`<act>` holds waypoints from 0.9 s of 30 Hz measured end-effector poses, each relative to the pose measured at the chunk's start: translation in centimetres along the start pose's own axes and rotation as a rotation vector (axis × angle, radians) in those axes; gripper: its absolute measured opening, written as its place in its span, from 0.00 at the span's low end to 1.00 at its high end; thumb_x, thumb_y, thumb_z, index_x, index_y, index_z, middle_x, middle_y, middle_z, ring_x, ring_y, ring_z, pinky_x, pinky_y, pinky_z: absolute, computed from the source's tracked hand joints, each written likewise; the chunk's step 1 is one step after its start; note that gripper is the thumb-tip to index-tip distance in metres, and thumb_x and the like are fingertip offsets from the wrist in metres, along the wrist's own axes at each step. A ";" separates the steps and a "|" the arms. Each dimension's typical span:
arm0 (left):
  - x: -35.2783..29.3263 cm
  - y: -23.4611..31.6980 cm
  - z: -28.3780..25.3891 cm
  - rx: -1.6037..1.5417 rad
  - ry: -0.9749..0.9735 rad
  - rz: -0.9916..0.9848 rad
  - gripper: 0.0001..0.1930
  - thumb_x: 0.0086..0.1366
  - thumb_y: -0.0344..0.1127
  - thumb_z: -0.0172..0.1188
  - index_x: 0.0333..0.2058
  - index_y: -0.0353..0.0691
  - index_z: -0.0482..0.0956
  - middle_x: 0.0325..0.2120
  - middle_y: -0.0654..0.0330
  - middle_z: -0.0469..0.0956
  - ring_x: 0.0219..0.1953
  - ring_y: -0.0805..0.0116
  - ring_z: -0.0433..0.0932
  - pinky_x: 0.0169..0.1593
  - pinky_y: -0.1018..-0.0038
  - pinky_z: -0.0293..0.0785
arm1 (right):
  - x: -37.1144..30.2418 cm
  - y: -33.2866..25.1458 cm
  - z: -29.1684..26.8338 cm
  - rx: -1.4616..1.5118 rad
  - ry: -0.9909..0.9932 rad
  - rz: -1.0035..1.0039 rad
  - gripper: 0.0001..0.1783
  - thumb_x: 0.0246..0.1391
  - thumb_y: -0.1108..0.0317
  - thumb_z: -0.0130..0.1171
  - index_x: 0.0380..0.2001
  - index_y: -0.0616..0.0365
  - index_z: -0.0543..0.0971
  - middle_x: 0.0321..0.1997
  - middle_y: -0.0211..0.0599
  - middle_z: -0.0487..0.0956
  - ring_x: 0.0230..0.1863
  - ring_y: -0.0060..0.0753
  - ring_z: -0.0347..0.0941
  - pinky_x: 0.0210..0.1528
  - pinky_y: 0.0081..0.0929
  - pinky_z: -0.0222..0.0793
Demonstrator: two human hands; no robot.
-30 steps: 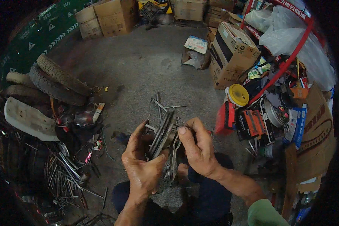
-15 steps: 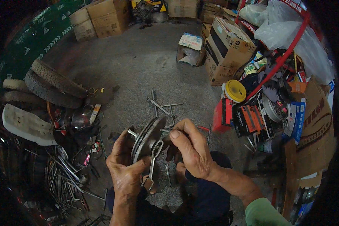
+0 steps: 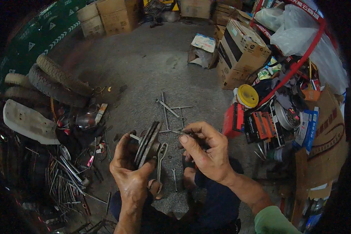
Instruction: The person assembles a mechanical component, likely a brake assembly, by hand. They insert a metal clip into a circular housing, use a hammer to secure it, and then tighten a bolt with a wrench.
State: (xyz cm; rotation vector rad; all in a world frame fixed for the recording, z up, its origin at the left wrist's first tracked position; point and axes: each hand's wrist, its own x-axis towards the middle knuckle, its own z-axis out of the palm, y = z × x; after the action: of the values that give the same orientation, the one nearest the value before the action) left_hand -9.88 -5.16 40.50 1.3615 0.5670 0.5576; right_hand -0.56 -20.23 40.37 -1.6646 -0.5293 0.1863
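Holding a round metal part (image 3: 147, 145) above the grey floor (image 3: 136, 70).
The left hand (image 3: 131, 175) is gripping its edge beside a slotted metal arm (image 3: 160, 162); the right hand (image 3: 206, 153) is apparently pinching a slim metal piece (image 3: 178, 132), apart. Handling is continuing; what is finished or left is not showing.

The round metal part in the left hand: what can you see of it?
The round metal part is a thick, grey, dark-stained disc with a grooved edge, seen nearly edge-on and tilted. A pale stub juts from its left side, and a hub-like bulge shows on its right. The left hand grips it in mid-air. A slotted metal lever sits beside it; whether they join is unclear.
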 end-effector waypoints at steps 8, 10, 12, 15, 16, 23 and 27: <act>0.0 -0.3 -0.2 0.023 0.048 0.032 0.32 0.46 0.16 0.60 0.55 0.27 0.69 0.38 0.56 0.76 0.39 0.68 0.79 0.46 0.74 0.75 | 0.0 -0.2 -0.2 -0.119 -0.020 -0.221 0.08 0.58 0.74 0.58 0.40 0.65 0.80 0.25 0.27 0.78 0.24 0.14 0.73 0.25 0.16 0.69; 0.4 -0.7 -0.9 -0.065 0.020 -0.053 0.30 0.47 0.17 0.59 0.54 0.27 0.70 0.38 0.55 0.77 0.40 0.67 0.79 0.46 0.74 0.76 | -0.2 0.4 0.0 -0.076 -0.006 -0.203 0.08 0.58 0.75 0.58 0.40 0.65 0.80 0.24 0.28 0.78 0.24 0.13 0.73 0.25 0.16 0.69; 1.1 -1.9 -1.8 -0.267 -0.037 -0.216 0.29 0.48 0.19 0.57 0.53 0.26 0.71 0.39 0.55 0.78 0.40 0.66 0.80 0.46 0.73 0.76 | -0.2 0.5 0.2 -0.051 0.009 -0.181 0.08 0.58 0.75 0.58 0.40 0.65 0.80 0.23 0.27 0.77 0.24 0.13 0.73 0.25 0.15 0.68; 0.9 -2.4 -2.9 -0.394 -0.191 -0.289 0.15 0.57 0.26 0.53 0.45 0.31 0.77 0.37 0.56 0.79 0.39 0.67 0.79 0.44 0.68 0.77 | -0.2 0.0 0.4 -0.061 0.024 -0.156 0.08 0.58 0.75 0.57 0.40 0.65 0.80 0.22 0.26 0.77 0.24 0.12 0.72 0.25 0.15 0.66; 0.9 -2.9 -2.9 -0.495 -0.159 -0.404 0.13 0.60 0.30 0.53 0.42 0.32 0.78 0.37 0.56 0.79 0.39 0.65 0.79 0.44 0.65 0.77 | -0.2 -0.2 0.4 -0.079 0.020 -0.155 0.08 0.58 0.74 0.57 0.40 0.65 0.80 0.22 0.25 0.77 0.23 0.12 0.71 0.25 0.15 0.66; 0.9 -3.6 -3.0 -0.821 -0.232 -0.479 0.14 0.64 0.36 0.54 0.43 0.32 0.78 0.41 0.53 0.80 0.42 0.58 0.80 0.50 0.61 0.77 | -0.5 -0.7 0.0 0.026 0.006 -0.020 0.11 0.55 0.72 0.60 0.41 0.63 0.80 0.31 0.34 0.80 0.29 0.19 0.74 0.31 0.21 0.69; 1.0 -3.3 -2.6 -0.787 -0.177 -0.430 0.15 0.63 0.38 0.55 0.43 0.32 0.78 0.41 0.53 0.80 0.43 0.58 0.80 0.51 0.59 0.76 | -0.3 -0.1 0.0 -0.024 0.016 -0.110 0.12 0.58 0.73 0.57 0.44 0.66 0.78 0.29 0.28 0.79 0.25 0.12 0.71 0.28 0.15 0.66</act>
State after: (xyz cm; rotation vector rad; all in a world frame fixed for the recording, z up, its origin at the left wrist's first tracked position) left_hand -10.73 -3.05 36.88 0.5108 0.4097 0.2513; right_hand -0.87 -20.38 40.39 -1.6542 -0.6115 0.0867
